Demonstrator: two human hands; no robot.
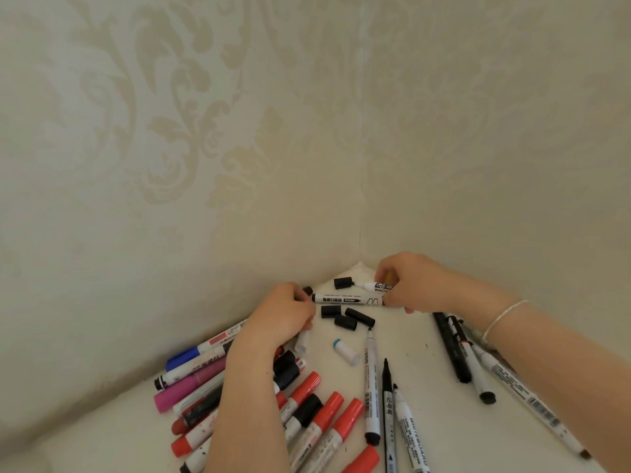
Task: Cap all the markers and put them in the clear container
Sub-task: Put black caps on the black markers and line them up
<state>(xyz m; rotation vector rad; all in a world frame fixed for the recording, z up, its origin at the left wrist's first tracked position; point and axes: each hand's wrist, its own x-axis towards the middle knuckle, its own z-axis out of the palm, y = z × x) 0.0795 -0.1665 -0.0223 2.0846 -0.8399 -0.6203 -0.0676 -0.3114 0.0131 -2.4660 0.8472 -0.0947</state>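
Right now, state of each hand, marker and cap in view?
Left hand: fingers curled on the white marker's left end.
Right hand: grips two white markers.
White marker: held level between both hands.
Second white marker: uncapped, tip bare.
Loose black caps: lying off, unused.
Red-capped markers: capped, lying flat.

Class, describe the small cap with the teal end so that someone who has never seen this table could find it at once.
Start at the corner where the two patterned walls meet the white table, then come toward the viewer past the three loose black plastic caps. Just below them lies the small whitish translucent cap with a teal end, alone on bare table. Every other loose cap near it is solid black.
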